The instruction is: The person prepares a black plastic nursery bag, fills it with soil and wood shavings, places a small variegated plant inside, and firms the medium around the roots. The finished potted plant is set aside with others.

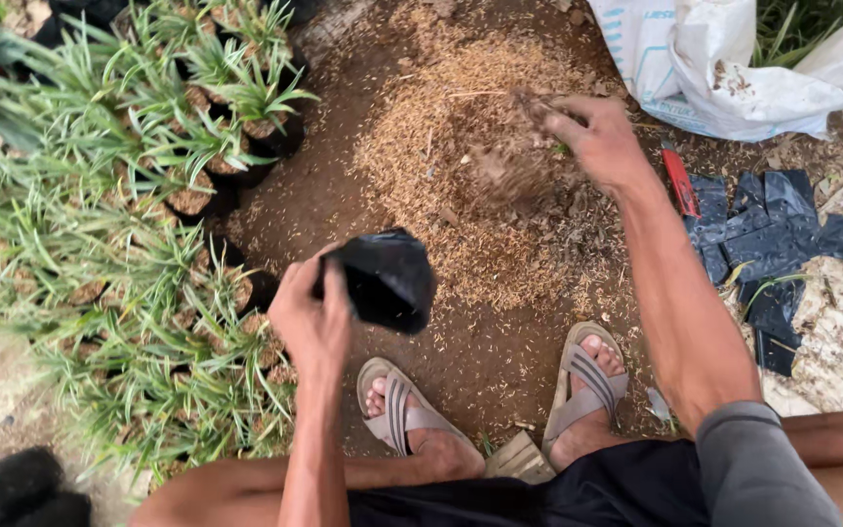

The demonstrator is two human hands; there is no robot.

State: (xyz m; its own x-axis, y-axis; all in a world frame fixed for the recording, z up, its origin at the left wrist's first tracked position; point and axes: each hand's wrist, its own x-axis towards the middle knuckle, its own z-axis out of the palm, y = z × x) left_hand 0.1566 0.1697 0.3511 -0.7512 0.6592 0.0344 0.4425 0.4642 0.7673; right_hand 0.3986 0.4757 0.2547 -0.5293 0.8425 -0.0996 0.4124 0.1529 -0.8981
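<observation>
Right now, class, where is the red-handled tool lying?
In the head view, the red-handled tool lies on the ground at upper right, beside the right hand, between the husk pile and the black bags.

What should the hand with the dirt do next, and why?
Probably bring the right hand over to the black bag and drop its handful in. The left hand holds the bag open and tilted towards the husk pile, and the right hand is lifted with husks falling.
</observation>
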